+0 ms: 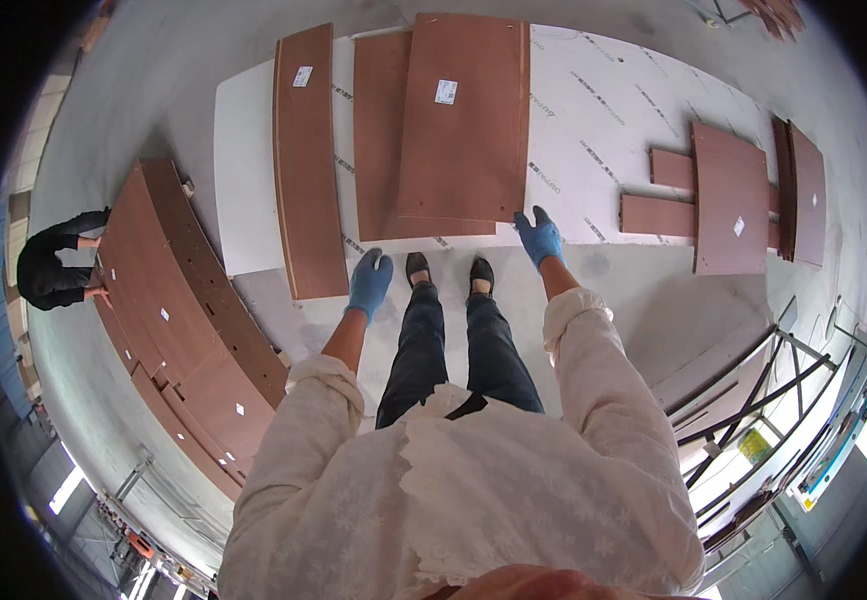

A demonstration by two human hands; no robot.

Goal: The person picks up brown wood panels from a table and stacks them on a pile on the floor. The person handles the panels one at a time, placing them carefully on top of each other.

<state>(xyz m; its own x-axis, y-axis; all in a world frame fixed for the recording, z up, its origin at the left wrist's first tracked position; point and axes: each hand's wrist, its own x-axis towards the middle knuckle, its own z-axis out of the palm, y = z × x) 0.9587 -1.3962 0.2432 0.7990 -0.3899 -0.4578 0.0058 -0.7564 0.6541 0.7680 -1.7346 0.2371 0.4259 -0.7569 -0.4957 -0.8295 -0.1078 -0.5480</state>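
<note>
My left hand point(370, 283), in a blue glove, hangs with thumb and fingers apart and nothing in them. It is between a long narrow brown panel point(308, 170) and the near edge of a brown panel lying lower in the stack point(378, 150). My right hand point(539, 238), gloved in blue too, has its fingers apart at the near right corner of the large brown panel point(463, 120) on top. Whether the fingertips touch that corner I cannot tell. A small white label point(445, 92) is stuck on the top panel.
The panels lie on a white printed sheet point(593, 110). More brown panels point(731, 200) are stacked at its right end. To the left, a person point(58, 262) in dark clothes leans at a large pile of brown panels point(168, 290). A dark metal frame point(758, 395) stands at right.
</note>
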